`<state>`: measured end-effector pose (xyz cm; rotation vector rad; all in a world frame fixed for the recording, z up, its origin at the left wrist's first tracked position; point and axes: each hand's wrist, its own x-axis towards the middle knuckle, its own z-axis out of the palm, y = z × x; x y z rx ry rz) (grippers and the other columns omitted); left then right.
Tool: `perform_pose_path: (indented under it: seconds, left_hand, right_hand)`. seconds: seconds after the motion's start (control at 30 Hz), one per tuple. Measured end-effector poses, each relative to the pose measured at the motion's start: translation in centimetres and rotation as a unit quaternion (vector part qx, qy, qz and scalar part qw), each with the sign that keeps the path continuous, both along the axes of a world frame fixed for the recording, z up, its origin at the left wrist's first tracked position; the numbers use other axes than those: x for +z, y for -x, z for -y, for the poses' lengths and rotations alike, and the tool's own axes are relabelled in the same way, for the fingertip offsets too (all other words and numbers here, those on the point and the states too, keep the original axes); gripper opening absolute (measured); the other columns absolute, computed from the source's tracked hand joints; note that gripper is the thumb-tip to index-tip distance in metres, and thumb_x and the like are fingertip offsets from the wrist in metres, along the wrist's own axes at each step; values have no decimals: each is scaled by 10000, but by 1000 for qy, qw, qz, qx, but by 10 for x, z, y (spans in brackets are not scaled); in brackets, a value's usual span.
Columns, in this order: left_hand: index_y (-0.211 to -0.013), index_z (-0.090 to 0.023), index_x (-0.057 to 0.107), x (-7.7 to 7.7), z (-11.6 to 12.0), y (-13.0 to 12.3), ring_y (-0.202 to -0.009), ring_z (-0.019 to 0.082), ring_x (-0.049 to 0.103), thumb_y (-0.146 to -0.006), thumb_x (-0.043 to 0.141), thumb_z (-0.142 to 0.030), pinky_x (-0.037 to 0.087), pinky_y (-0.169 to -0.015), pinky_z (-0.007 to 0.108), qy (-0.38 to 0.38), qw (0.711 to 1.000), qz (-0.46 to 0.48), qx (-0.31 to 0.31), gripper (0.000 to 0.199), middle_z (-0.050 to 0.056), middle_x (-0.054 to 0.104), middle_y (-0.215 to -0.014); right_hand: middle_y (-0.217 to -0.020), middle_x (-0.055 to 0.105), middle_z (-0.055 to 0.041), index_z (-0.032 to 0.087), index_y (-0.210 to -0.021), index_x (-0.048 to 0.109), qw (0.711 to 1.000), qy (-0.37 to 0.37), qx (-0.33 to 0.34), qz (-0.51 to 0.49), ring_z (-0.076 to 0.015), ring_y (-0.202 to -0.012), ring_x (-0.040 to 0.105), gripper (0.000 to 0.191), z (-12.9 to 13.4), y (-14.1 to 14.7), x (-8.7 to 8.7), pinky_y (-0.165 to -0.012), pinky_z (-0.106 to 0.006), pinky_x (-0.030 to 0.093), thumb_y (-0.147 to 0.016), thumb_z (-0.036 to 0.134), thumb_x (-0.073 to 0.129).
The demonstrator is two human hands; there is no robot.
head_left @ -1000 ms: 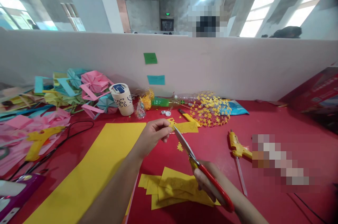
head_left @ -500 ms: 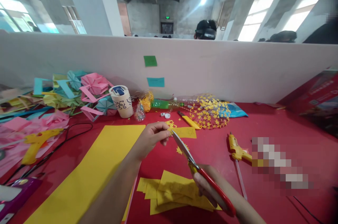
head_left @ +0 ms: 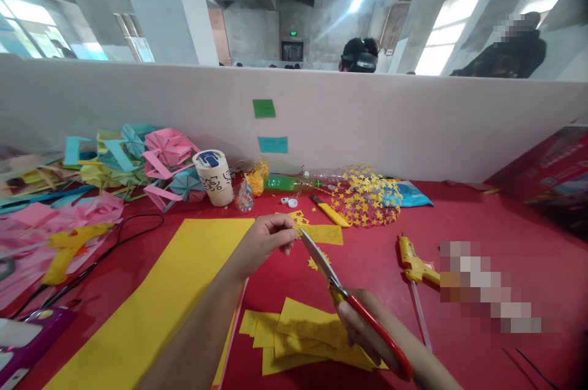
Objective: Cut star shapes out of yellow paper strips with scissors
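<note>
My left hand (head_left: 271, 237) is pinched closed on a small piece of yellow paper at the fingertips, largely hidden by the fingers. Right at those fingertips is the point of red-handled scissors (head_left: 316, 253), gripped in my right hand (head_left: 356, 319); the blades look closed or almost so. A yellow paper strip (head_left: 327, 234) with a drawn star shows just behind the scissor tip; whether it joins the held piece I cannot tell. Small cut yellow stars (head_left: 318, 262) lie beneath the blades. Several yellow paper pieces (head_left: 303, 332) are stacked under my right hand.
A large yellow sheet (head_left: 169, 280) lies at left. Glue guns (head_left: 64, 249) rest on both sides, one (head_left: 412, 260) at right. Along the partition stand a paper cup (head_left: 215, 179), folded paper shapes (head_left: 168, 148), a green bottle (head_left: 285, 183), a yellow cutter (head_left: 331, 212) and star-covered netting (head_left: 365, 197).
The view has shifted slightly. Both hands and the scissors hold nearly the same pose. A person in dark clothing beyond the partition at right has changed position.
</note>
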<state>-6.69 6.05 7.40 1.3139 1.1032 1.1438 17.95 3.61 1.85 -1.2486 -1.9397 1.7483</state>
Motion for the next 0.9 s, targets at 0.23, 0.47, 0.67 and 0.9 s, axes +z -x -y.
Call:
perform_pose_path:
  seconds: [0.23, 0.47, 0.67, 0.9]
  left_hand:
    - [-657, -164, 583, 2, 0, 0, -542, 98, 490, -772, 624, -272, 396, -580, 229, 7, 1000, -7, 2, 163, -36, 519, -555]
    - [-666, -164, 592, 1, 1, 5, -551, 100, 506, -787, 620, -280, 395, -585, 226, 15, 999, -30, -6, 171, -29, 542, -559]
    - [-648, -166, 590, 3, 1, 9, -530, 102, 511, -785, 619, -279, 397, -565, 229, 18, 998, -51, -14, 180, -21, 550, -560]
    - [-633, -171, 596, 6, 1, 12, -526, 99, 518, -784, 629, -282, 399, -557, 223, 25, 997, -68, -20, 190, -22, 555, -552]
  right_hand:
    - [-503, 437, 36, 198, -654, 393, 999, -34, -13, 6, -71, -400, 380, 590, -1, 3, -9, -396, -187, 300, -770, 775, 423]
    - [-495, 430, 45, 210, -666, 396, 1000, -13, -2, 2, -93, -409, 420, 539, -3, 1, -5, -393, -197, 326, -753, 730, 510]
    - [-528, 438, 50, 195, -661, 391, 1000, -10, -1, 0, -40, -366, 341, 575, 0, 3, 0, -355, -152, 247, -789, 755, 425]
    - [-528, 377, 69, 200, -664, 368, 1000, -6, 15, -7, -36, -372, 350, 550, -1, -1, -5, -347, -141, 243, -826, 723, 414]
